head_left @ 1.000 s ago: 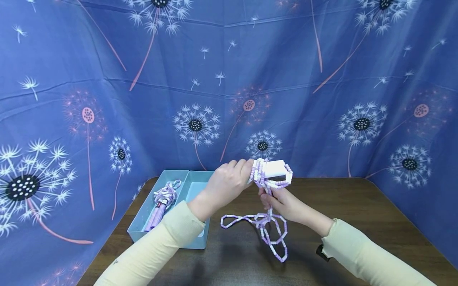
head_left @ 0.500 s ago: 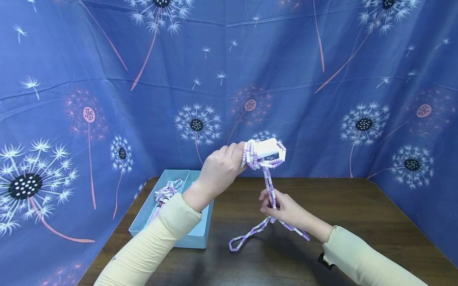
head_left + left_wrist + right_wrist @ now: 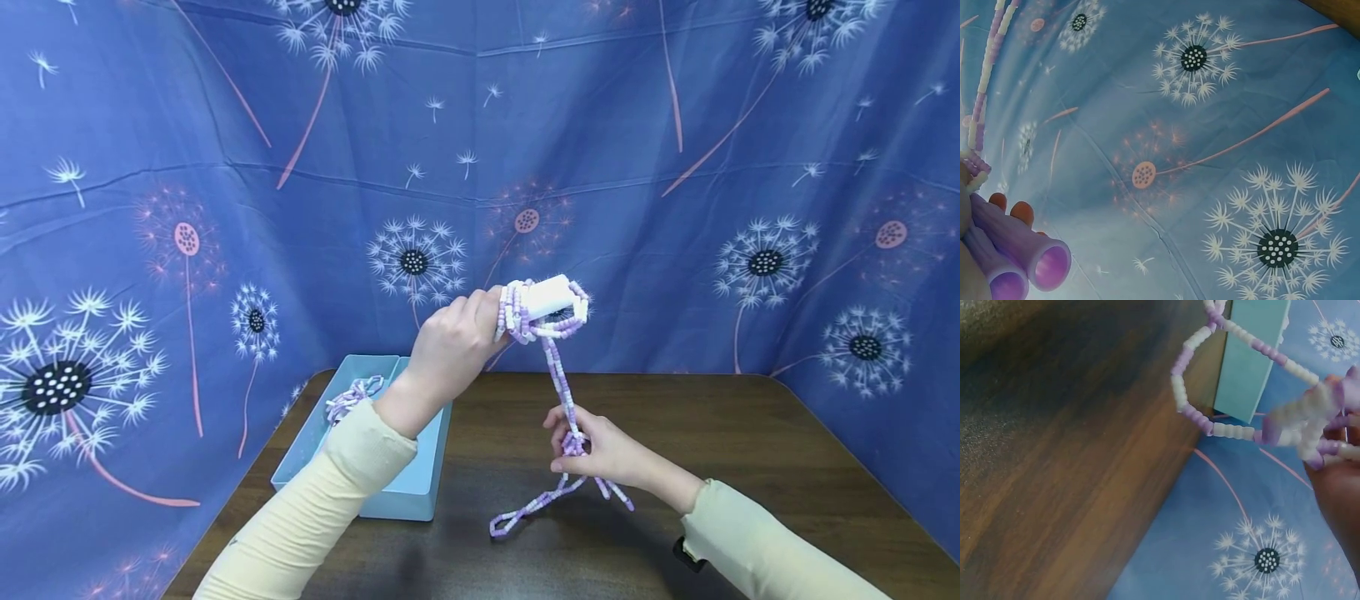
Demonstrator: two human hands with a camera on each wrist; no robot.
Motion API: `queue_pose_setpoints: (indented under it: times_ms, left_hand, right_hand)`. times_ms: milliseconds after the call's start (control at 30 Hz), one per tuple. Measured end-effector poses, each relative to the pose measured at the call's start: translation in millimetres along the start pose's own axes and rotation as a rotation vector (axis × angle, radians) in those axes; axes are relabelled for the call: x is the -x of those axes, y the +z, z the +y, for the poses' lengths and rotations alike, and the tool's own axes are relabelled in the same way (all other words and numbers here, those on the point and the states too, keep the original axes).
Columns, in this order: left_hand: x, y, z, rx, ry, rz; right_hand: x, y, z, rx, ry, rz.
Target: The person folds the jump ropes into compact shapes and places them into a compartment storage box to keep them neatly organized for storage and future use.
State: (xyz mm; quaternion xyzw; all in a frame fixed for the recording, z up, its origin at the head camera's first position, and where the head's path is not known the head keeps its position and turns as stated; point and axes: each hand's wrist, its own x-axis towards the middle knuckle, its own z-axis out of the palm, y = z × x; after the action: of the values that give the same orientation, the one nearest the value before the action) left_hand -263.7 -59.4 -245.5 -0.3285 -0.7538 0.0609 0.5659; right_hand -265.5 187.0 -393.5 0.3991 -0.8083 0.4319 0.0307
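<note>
My left hand (image 3: 450, 342) grips the two purple handles (image 3: 1013, 234) of a purple-and-white beaded jump rope (image 3: 558, 375), held up over the table. Their hollow ends show in the left wrist view. Beaded coils wrap around beside my left fist, and a white cylindrical piece (image 3: 550, 296) sticks out through them. Below, my right hand (image 3: 611, 446) curls its fingers and thumb round a bunched, knotted part of the rope. Between the hands the strands run fairly straight. Loose loops (image 3: 1180, 394) hang beneath the right hand, down near the tabletop.
A light-blue two-compartment box (image 3: 427, 508) stands on the left of the dark wooden table (image 3: 712, 417). In its left compartment lies another beaded jump rope (image 3: 352, 398), partly hidden by my left forearm. A blue dandelion-print cloth (image 3: 637, 275) hangs behind.
My left hand has risen and shifted left with the handles and coils. The right hand sits slightly lower, so the strands between the hands have drawn out longer. The tangle's loops have come off the table partly.
</note>
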Motion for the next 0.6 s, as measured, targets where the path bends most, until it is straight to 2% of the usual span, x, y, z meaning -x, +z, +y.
queue_pose_setpoints:
  times_ms: [200,333,467,600]
  left_hand:
    - [3.1,0.2,-2.8,0.019,-0.007,0.001]
    - [5.7,1.1,-3.3,0.002,0.011,-0.003]
    - [7.1,3.1,-4.1,-0.054,-0.004,-0.014]
    - [12.1,10.0,-6.1,-0.124,-0.061,-0.059]
  right_hand:
    - [1.1,-7,-3,0.010,-0.018,0.019]
    - [2.4,-8,-3,-0.006,-0.043,-0.014]
    - [4.3,-5,-11,-0.070,0.009,-0.076]
    - [5.6,3,-28,-0.130,0.070,-0.143]
